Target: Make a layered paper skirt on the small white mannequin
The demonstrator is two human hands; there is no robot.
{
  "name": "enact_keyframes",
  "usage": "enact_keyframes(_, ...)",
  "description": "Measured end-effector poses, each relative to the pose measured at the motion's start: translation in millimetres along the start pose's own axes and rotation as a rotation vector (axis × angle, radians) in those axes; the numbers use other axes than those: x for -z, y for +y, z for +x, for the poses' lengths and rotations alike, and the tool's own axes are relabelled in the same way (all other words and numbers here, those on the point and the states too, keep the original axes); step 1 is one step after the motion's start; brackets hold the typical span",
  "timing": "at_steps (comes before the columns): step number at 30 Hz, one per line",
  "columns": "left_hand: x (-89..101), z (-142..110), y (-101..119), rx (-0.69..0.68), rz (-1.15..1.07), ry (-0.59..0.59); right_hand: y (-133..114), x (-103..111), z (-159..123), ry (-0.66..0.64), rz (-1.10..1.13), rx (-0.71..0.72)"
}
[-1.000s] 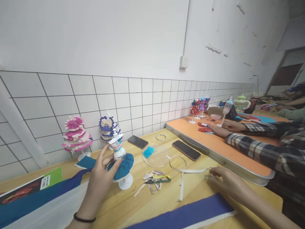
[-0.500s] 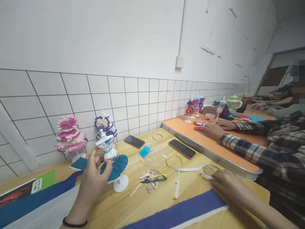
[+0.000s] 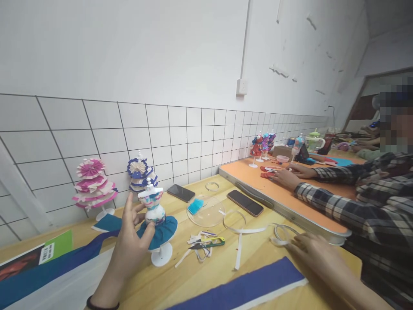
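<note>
My left hand (image 3: 130, 245) grips a small white mannequin doll (image 3: 154, 209) at the waist; the doll wears a teal skirt and stands upright on its round white base (image 3: 161, 259) on the wooden table (image 3: 222, 271). My right hand (image 3: 311, 252) lies palm down on the table with fingers spread, its fingertips on a coil of white ribbon (image 3: 280, 234). A white ribbon strip (image 3: 239, 252) runs from that coil toward the table's middle. Small yellow-handled scissors (image 3: 209, 243) lie among ribbon scraps between my hands.
Two finished ruffled dolls, pink (image 3: 93, 183) and blue (image 3: 139, 172), stand by the tiled wall. Two phones (image 3: 180, 193) (image 3: 244, 203), a clear round lid (image 3: 206, 213) and blue-white cloth strips (image 3: 245, 288) lie on the table. A person in a plaid sleeve (image 3: 348, 206) works at the orange table (image 3: 290, 193) to the right.
My left hand set the doll back upright after tilting it. My right hand slid toward the ribbon coil and flattened on the table. The view shifted slightly right.
</note>
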State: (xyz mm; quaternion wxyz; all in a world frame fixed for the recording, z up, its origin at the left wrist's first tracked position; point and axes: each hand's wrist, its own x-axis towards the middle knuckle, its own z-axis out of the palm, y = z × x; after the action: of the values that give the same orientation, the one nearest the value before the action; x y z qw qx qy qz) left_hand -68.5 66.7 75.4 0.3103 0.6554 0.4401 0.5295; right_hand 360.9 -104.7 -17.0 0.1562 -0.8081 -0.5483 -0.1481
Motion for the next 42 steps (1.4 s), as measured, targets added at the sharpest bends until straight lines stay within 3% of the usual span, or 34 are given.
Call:
enact_keyframes(3, -1.2, -3.3, 5.6, -0.026, 0.04, 0.008, -7.6, 3.1, 0.1, -0.165, 0.069, 0.069)
enact_keyframes(10, -1.4, -8.3, 8.8, -0.091, 0.134, 0.019, -14.5, 8.1, 2.2, -0.189, 0.06, 0.032)
enact_keyframes(13, 0.6, -8.9, 6.2, -0.089, 0.13, 0.001, -21.3, 19.3, 0.2, -0.104, 0.006, 0.104)
enact_keyframes(20, 3.7, -10.0, 4.6, -0.118, 0.127, -0.026, -40.2, 45.3, -0.9, 0.251, -0.063, 0.378)
enact_keyframes(26, 9.0, -6.9, -2.1, -0.153, 0.165, -0.075, -53.8, 64.0, 0.6, 0.365, -0.002, 0.478)
enact_keyframes(29, 11.3, -4.9, -2.9, -0.232, 0.197, 0.05, -67.2, 75.2, -0.6, 0.407, 0.025, 0.524)
enact_keyframes(32, 10.9, -9.0, 6.0, -0.358, 0.193, 0.365, -85.2, 91.3, -3.4, 0.426, 0.049, 0.603)
enact_keyframes(34, 7.6, -17.0, 18.3, -0.442, 0.162, 0.499, -97.6, 105.1, -4.9, 0.403, 0.066, 0.668)
enact_keyframes(36, 0.7, -28.3, 33.5, -0.521, 0.133, 0.419, -109.2, 120.2, -5.4, 0.33, 0.068, 0.763)
enact_keyframes(39, -15.1, -46.2, 53.2, -0.567, 0.168, 0.13, -125.4, 140.7, -5.0, 0.288, 0.055, 0.926)
enact_keyframes(42, -32.0, -59.3, 61.8, -0.376, 0.166, -0.297, -141.9, 153.3, -6.8, 0.31, 0.067, 1.043)
